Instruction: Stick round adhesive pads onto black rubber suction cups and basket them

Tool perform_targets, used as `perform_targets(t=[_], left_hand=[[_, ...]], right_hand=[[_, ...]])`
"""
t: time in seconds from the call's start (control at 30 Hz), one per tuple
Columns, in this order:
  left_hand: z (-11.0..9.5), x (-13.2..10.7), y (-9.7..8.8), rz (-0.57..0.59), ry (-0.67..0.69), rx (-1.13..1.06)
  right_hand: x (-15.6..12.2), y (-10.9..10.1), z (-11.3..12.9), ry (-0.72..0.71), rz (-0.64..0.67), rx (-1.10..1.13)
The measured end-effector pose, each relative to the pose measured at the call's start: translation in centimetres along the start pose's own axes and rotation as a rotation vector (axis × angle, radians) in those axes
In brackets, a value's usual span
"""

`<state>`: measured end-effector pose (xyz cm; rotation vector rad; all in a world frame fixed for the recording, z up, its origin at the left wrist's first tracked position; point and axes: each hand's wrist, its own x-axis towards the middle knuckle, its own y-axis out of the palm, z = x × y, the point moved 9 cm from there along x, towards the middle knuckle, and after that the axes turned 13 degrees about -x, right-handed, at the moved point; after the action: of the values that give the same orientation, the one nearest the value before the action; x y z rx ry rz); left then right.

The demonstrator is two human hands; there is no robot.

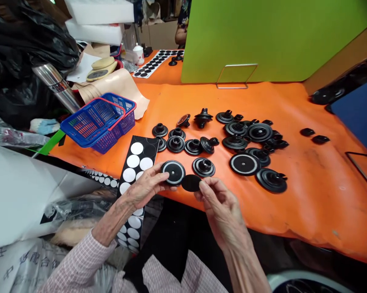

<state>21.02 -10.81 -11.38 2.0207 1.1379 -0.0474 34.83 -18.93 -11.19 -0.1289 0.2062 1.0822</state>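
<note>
My left hand grips a round black rubber part with a white ring on its face by its edge. My right hand pinches a thin black disc between thumb and fingers, close to that part and apparently not touching it. A black sheet with white round pieces lies under my left wrist, with some circles cut out. Several black stepped rubber parts stand on the orange mat beyond my hands, a few with white rings.
A blue and red plastic basket stands left of the parts. A green board with a wire stand rises at the back. Black plastic bags, white foam slabs and another dotted sheet lie further off, near a person's arm.
</note>
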Motion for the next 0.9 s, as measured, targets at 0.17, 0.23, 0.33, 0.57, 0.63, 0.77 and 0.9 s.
perform_targets(t=[0.17, 0.23, 0.33, 0.57, 0.63, 0.77, 0.9], left_hand=[[0.2, -1.0, -0.4, -0.022, 0.016, 0.005], [0.4, -1.1, -0.4, -0.006, 0.011, 0.006], [0.5, -1.1, -0.3, 0.015, 0.013, 0.012], [0.7, -1.3, -0.6, 0.005, 0.003, 0.016], [0.7, -1.2, -0.7, 0.004, 0.004, 0.015], [0.8, -1.2, -0.7, -0.004, 0.004, 0.011], [0.9, -1.1, -0.9, -0.019, 0.003, 0.002]], right_hand=[[0.5, 1.3, -0.7, -0.013, -0.062, 0.005], [0.5, 1.7, -0.9, -0.035, -0.101, -0.017], [0.4, 2.5, -0.9, -0.049, -0.115, -0.035], [0.1, 3.0, -0.6, -0.058, -0.154, -0.093], [0.1, 2.9, -0.5, -0.063, -0.162, -0.12], [0.1, 2.9, -0.6, -0.072, -0.17, -0.141], [0.1, 3.1, -0.8, -0.072, -0.181, -0.117]])
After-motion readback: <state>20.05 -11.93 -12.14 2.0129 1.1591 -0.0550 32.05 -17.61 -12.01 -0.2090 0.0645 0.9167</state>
